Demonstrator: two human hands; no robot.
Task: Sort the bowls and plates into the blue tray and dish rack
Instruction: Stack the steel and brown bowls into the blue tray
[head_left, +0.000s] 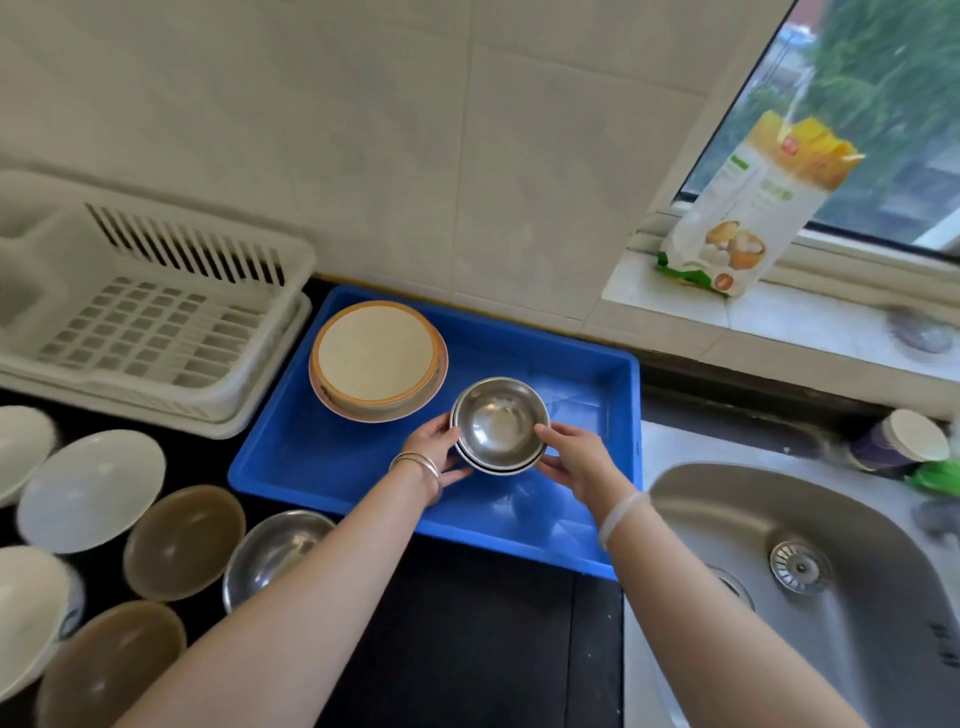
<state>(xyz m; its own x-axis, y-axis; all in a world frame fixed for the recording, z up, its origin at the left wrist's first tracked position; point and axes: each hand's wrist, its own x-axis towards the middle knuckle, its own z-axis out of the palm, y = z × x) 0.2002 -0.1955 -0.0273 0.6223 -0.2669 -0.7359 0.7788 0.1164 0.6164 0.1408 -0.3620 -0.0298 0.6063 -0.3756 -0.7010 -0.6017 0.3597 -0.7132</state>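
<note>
A stack of steel bowls (498, 422) hangs just over the middle of the blue tray (582, 364). My left hand (435, 453) grips its left rim and my right hand (570, 457) grips its right rim. In the tray's far left corner lies a stack of cream plates with orange rims (377, 358). The white dish rack (150, 317) stands to the tray's left with nothing in it. On the dark counter at lower left sit white bowls (91, 488), brown bowls (183, 540) and one more steel bowl (275, 551).
A steel sink (810, 582) lies to the right of the tray. A flour bag (748, 208) leans on the window sill at the back right. A lidded cup (901, 441) stands behind the sink. Tiled wall runs behind the tray and rack.
</note>
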